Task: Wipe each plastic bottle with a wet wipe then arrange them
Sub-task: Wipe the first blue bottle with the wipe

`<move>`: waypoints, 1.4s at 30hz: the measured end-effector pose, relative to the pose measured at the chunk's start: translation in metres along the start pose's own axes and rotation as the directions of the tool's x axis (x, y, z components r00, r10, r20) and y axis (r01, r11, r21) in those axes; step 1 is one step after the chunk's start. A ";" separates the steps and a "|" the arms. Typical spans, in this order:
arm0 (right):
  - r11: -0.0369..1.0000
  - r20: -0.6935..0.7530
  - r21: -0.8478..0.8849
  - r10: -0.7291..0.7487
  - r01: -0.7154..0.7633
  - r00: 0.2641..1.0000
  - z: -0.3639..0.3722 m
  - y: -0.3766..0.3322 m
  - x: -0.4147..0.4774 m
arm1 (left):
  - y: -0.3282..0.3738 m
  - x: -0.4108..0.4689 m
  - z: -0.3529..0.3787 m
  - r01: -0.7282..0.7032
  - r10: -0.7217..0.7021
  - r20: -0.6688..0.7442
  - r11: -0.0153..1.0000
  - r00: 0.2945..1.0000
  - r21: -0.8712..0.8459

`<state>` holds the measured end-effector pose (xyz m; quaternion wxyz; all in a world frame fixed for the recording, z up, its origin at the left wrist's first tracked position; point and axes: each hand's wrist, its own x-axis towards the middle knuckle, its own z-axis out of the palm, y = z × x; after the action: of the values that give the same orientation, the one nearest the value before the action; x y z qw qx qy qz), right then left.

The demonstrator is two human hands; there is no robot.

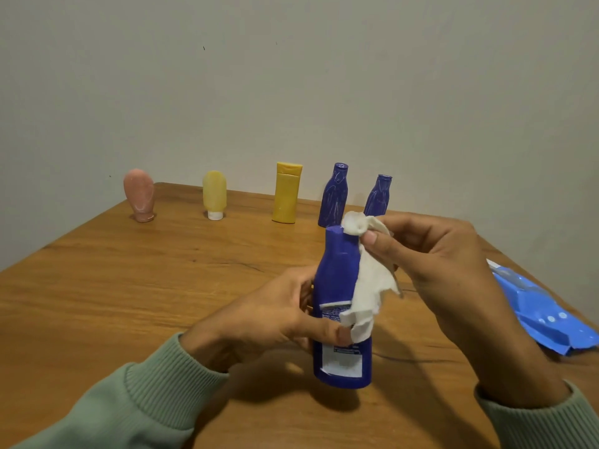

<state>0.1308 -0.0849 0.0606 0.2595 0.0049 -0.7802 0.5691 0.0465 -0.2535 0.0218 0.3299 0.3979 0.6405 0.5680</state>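
My left hand [278, 315] grips a blue plastic bottle [338, 273] around its middle and holds it upright above the wooden table [129, 303]. My right hand [434, 254] pinches a white wet wipe [369, 280] against the bottle's cap and right shoulder; the wipe hangs down over the torn label. Along the far edge stand a pink tube [139, 196], a pale yellow tube [214, 196], a yellow bottle [287, 192] and two more blue bottles [335, 196] [379, 196].
A blue wet-wipe packet [544, 315] lies flat at the table's right edge. A plain wall rises behind the row of bottles. Bare wood stretches across the table's left and middle.
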 end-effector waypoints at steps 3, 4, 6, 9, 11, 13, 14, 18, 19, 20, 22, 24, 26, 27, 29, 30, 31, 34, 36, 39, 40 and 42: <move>0.999 0.027 -0.006 0.054 -0.054 0.998 -0.001 -0.001 0.001 | 0.001 -0.001 0.002 -0.015 0.016 -0.022 0.997 1.000 0.070; 0.998 0.033 -0.017 0.067 -0.066 0.997 -0.001 -0.002 0.001 | 0.001 -0.001 0.003 -0.017 0.020 -0.032 0.996 0.999 0.090; 0.995 0.044 -0.045 0.093 -0.091 0.995 -0.003 -0.003 0.002 | 0.000 0.000 0.005 -0.016 0.023 -0.064 0.993 0.998 0.119; 0.987 0.088 -0.096 0.138 -0.130 0.986 -0.007 -0.005 0.002 | -0.003 0.002 0.008 -0.027 0.051 -0.127 0.983 0.991 0.181; 0.986 0.081 -0.079 0.155 -0.148 0.985 -0.011 -0.009 0.003 | -0.005 0.004 0.009 -0.040 0.087 -0.181 0.968 0.980 0.248; 0.987 0.012 -0.045 0.157 -0.156 0.988 -0.018 -0.011 0.004 | -0.007 0.006 0.009 -0.064 0.134 -0.232 0.956 0.964 0.285; 0.987 -0.033 -0.037 0.152 -0.154 0.988 -0.021 -0.010 0.004 | -0.009 0.006 0.008 -0.075 0.155 -0.255 0.952 0.954 0.298; 0.989 -0.093 -0.020 0.144 -0.147 0.985 -0.023 -0.009 0.004 | -0.012 0.007 0.009 -0.083 0.208 -0.289 0.916 0.934 0.392; 0.987 -0.048 -0.024 0.157 -0.158 0.987 -0.020 -0.009 0.003 | -0.013 0.007 0.009 -0.076 0.207 -0.284 0.907 0.936 0.414; 0.986 0.023 -0.038 0.166 -0.165 0.986 -0.017 -0.010 0.002 | -0.014 0.007 0.010 -0.069 0.203 -0.279 0.903 0.939 0.424; 0.987 0.151 -0.044 0.157 -0.152 0.976 -0.010 -0.010 0.001 | -0.014 0.008 0.010 -0.062 0.196 -0.278 0.903 0.941 0.426; 0.989 0.191 -0.026 0.150 -0.148 0.970 -0.008 -0.009 0.001 | -0.014 0.008 0.010 -0.065 0.191 -0.273 0.908 0.943 0.413; 0.987 0.195 -0.036 0.159 -0.155 0.968 -0.009 -0.007 0.002 | -0.014 0.009 0.011 -0.068 0.180 -0.266 0.922 0.947 0.382; 0.986 0.187 -0.049 0.168 -0.161 0.968 -0.011 -0.006 0.002 | -0.014 0.009 0.011 -0.062 0.167 -0.265 0.930 0.950 0.363; 0.984 0.172 -0.069 0.176 -0.167 0.969 -0.014 -0.004 0.003 | -0.013 0.008 0.010 -0.053 0.141 -0.264 0.947 0.954 0.316; 0.984 0.165 -0.074 0.175 -0.165 0.971 -0.015 -0.004 0.003 | -0.012 0.009 0.009 -0.055 0.136 -0.263 0.955 0.955 0.291; 0.985 0.155 -0.071 0.167 -0.158 0.974 -0.015 -0.005 0.002 | -0.012 0.009 0.007 -0.055 0.131 -0.265 0.960 0.955 0.275; 0.996 0.034 -0.081 0.036 -0.034 0.999 -0.010 -0.005 0.001 | -0.012 0.009 0.004 -0.046 0.125 -0.269 0.958 0.955 0.283; 0.978 -0.055 -0.184 -0.115 0.103 0.992 -0.004 -0.003 0.000 | -0.012 0.009 0.006 -0.042 0.122 -0.253 0.953 0.960 0.300; 0.869 0.019 -0.411 -0.293 0.274 0.956 0.001 0.001 -0.001 | -0.011 0.008 0.007 -0.047 0.120 -0.243 0.957 0.962 0.285; 0.817 0.067 -0.477 -0.334 0.324 0.940 0.001 0.002 -0.001 | -0.010 0.008 0.007 -0.047 0.116 -0.242 0.960 0.963 0.274; 0.740 0.141 -0.549 -0.377 0.389 0.915 0.001 0.004 0.000 | -0.008 0.008 0.006 -0.043 0.102 -0.231 0.968 0.968 0.245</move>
<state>0.1296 -0.0845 0.0567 0.3523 0.0937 -0.8981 0.2461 0.0470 -0.2437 0.0128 0.1782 0.3857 0.7244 0.5429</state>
